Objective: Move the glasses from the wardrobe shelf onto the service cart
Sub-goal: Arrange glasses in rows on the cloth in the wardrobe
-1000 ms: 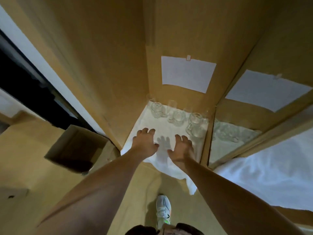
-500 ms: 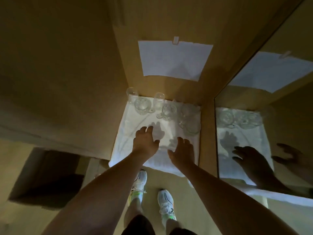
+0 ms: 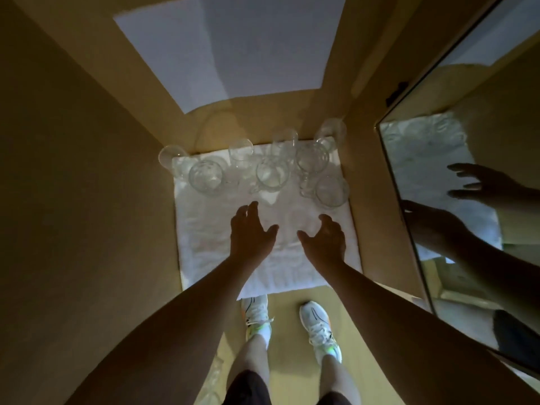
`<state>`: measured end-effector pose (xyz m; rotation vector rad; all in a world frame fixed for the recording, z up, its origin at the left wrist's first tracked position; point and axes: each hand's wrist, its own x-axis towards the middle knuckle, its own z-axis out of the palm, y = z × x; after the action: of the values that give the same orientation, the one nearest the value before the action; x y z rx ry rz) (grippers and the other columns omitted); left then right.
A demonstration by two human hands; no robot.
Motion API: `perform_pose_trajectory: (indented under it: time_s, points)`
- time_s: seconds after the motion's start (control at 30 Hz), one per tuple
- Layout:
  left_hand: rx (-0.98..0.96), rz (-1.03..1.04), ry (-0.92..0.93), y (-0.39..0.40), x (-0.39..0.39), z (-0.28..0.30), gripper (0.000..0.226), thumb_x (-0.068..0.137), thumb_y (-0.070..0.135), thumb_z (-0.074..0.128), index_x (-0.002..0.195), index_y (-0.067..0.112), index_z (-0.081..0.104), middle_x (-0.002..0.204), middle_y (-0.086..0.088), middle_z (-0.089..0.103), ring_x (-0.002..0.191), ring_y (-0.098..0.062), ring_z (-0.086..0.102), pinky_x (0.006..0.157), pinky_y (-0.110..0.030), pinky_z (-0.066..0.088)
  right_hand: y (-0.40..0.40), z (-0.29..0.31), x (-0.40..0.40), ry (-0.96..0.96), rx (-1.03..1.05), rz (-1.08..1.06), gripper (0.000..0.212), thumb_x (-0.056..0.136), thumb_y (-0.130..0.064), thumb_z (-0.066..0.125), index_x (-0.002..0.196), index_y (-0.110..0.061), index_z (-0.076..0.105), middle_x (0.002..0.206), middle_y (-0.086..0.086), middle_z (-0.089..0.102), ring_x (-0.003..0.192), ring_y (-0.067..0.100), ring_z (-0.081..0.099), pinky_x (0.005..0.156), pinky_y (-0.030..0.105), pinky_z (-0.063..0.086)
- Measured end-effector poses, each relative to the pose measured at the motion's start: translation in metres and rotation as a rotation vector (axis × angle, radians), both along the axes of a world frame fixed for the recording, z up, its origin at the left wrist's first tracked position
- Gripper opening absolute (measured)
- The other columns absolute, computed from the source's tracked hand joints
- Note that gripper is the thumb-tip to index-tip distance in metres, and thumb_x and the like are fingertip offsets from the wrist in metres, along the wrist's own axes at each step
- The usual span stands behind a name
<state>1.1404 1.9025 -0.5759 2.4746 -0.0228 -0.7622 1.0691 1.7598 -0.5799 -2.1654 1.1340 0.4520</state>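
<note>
Several clear glasses stand at the back of a wardrobe shelf on a white towel (image 3: pixel 204 244). A glass mug (image 3: pixel 204 178) is at the left, another mug (image 3: pixel 271 176) in the middle and two more (image 3: pixel 331 191) at the right. Tall glasses (image 3: pixel 241 152) stand behind them. My left hand (image 3: pixel 249 232) and my right hand (image 3: pixel 324 241) hover over the towel just in front of the mugs. Both have spread, relaxed fingers and hold nothing. The service cart is out of view.
Wooden walls close the shelf in on the left (image 3: pixel 87 171) and at the back. A white paper sheet (image 3: pixel 225 45) hangs on the back wall. A mirror panel (image 3: pixel 455 176) on the right reflects the towel and both hands. My shoes (image 3: pixel 320 328) stand below.
I have leaned deeper into the wardrobe, so the shelf fills more of the view. Both hands have moved forward over the towel toward the glasses and their fingers have spread.
</note>
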Motion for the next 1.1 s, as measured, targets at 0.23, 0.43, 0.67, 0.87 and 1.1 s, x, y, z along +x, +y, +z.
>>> perform_pose_trajectory:
  time_s: [0.23, 0.43, 0.67, 0.87, 1.1]
  points:
    - [-0.038, 0.066, 0.099, -0.016, 0.037, -0.051, 0.092, 0.090, 0.042, 0.073, 0.160, 0.016, 0.019, 0.164, -0.012, 0.023, 0.150, -0.030, 0.026, 0.120, -0.040, 0.027, 0.002, -0.055, 0.033, -0.073, 0.296, -0.351, 0.078, 0.085, -0.045, 0.076, 0.151, -0.026, 0.040, 0.146, 0.010, 0.053, 0.129, 0.027, 0.056, 0.102, 0.040, 0.050]
    - [-0.031, 0.105, 0.100, -0.023, 0.061, -0.084, 0.095, 0.089, 0.038, 0.074, 0.161, 0.015, 0.016, 0.163, -0.013, 0.025, 0.149, -0.029, 0.028, 0.118, -0.040, 0.030, 0.000, -0.084, 0.066, -0.255, 0.790, -0.918, 0.079, 0.088, -0.026, 0.079, 0.154, -0.032, 0.037, 0.136, 0.009, 0.058, 0.116, 0.026, 0.060, 0.089, 0.038, 0.053]
    - [-0.045, 0.152, 0.140, -0.034, 0.088, -0.105, 0.079, 0.089, 0.033, 0.075, 0.154, 0.014, 0.033, 0.154, -0.011, 0.041, 0.138, -0.026, 0.044, 0.105, -0.033, 0.039, -0.010, -0.097, 0.085, -0.389, 0.982, -1.173, 0.054, 0.093, -0.022, 0.074, 0.143, -0.027, 0.054, 0.128, 0.010, 0.061, 0.116, 0.026, 0.062, 0.099, 0.042, 0.052]
    - [-0.106, 0.272, 0.229, -0.030, 0.091, -0.111, 0.039, 0.091, 0.028, 0.072, 0.124, 0.017, 0.053, 0.121, -0.001, 0.060, 0.094, -0.014, 0.052, 0.081, -0.028, 0.041, -0.019, -0.102, 0.086, -0.447, 1.101, -1.255, 0.047, 0.093, -0.028, 0.074, 0.136, -0.023, 0.058, 0.133, 0.013, 0.057, 0.125, 0.027, 0.056, 0.109, 0.045, 0.046]
    - [-0.093, 0.283, 0.376, -0.029, 0.070, -0.114, 0.041, 0.098, 0.047, 0.060, 0.122, 0.014, 0.061, 0.118, -0.001, 0.066, 0.109, -0.026, 0.066, 0.100, -0.039, 0.052, -0.027, -0.097, 0.072, -0.387, 1.019, -1.266, 0.059, 0.090, -0.030, 0.077, 0.141, -0.014, 0.051, 0.131, 0.013, 0.057, 0.117, 0.026, 0.059, 0.100, 0.042, 0.051]
